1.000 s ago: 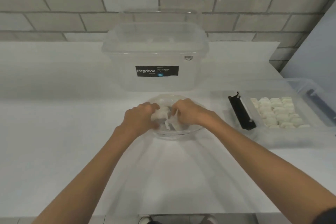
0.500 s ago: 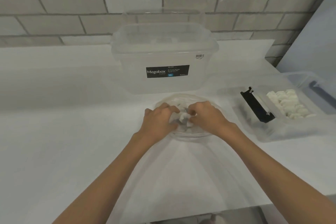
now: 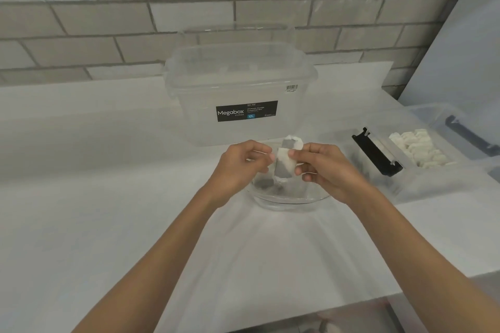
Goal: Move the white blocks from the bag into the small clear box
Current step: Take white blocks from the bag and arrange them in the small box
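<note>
The left hand [image 3: 243, 167] and right hand [image 3: 322, 170] each pinch a side of a small crumpled clear plastic bag [image 3: 284, 167] with white showing inside, holding it up just over a round clear glass bowl [image 3: 292, 196] on the white counter [image 3: 108, 224]. Well to the right, the small clear box [image 3: 411, 186] holds a pile of white blocks [image 3: 422, 149].

Wall: pale grey brick wall [image 3: 189, 13] with darker mortar lines, running behind the counter.
Counter: white, smooth counter [image 3: 81, 224] that meets the wall at the back; its front edge shows at lower right.
Right side: plain pale blue-grey panel [image 3: 465, 48] rising at the counter's end.
Light: soft and even, with faint shadows.
</note>
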{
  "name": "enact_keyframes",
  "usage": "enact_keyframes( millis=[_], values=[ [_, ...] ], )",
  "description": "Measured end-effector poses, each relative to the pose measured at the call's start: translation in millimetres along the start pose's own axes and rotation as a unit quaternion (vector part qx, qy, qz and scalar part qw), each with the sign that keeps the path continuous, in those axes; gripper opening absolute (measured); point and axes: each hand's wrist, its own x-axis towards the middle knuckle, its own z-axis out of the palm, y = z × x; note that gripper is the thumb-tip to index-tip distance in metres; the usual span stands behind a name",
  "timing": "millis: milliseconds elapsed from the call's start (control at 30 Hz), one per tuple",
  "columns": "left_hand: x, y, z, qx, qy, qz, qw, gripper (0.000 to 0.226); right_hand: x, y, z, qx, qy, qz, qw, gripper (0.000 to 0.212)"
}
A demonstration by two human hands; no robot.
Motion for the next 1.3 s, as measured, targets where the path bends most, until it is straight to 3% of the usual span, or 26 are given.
enact_keyframes(
  millis=[133, 267, 433, 533, 700, 933, 1167, 1300],
  values=[
    [-2, 4, 8, -0.024, -0.015, -0.002, 1.0, 0.025, -2, 1, 0, 0.05, -0.011, 0.008, 0.999, 0.008],
    [-4, -1, 17, -0.066, -0.049, -0.055, 0.995, 0.032, -1, 2, 2, 0.118, 0.01, 0.027, 0.993, 0.008],
    [-1, -3, 15, -0.127, -0.003, -0.07, 0.989, 0.017, -2, 5, -2, 0.15, 0.037, 0.026, 0.988, 0.009],
    [4, 3, 4, -0.101, 0.018, -0.041, 0.994, 0.011, -3, 5, -5, 0.132, 0.055, -0.002, 0.99, 0.01],
    [19, 19, -15, -0.05, 0.028, 0.023, 0.998, 0.015, -2, 5, -7, -0.011, 0.069, -0.063, 0.996, 0.01],
    [30, -3, -5, 0.155, -0.046, -0.005, 0.987, 0.015, 6, 23, -1, -0.229, 0.045, -0.066, 0.97, 0.009],
    [40, -12, -6, 0.339, 0.031, 0.046, 0.939, 0.034, 9, 28, 1, -0.319, 0.036, -0.074, 0.944, 0.039],
    [46, -14, 3, 0.467, -0.021, 0.041, 0.883, 0.031, 12, 29, 0, -0.343, 0.041, -0.084, 0.935, 0.054]
  ],
)
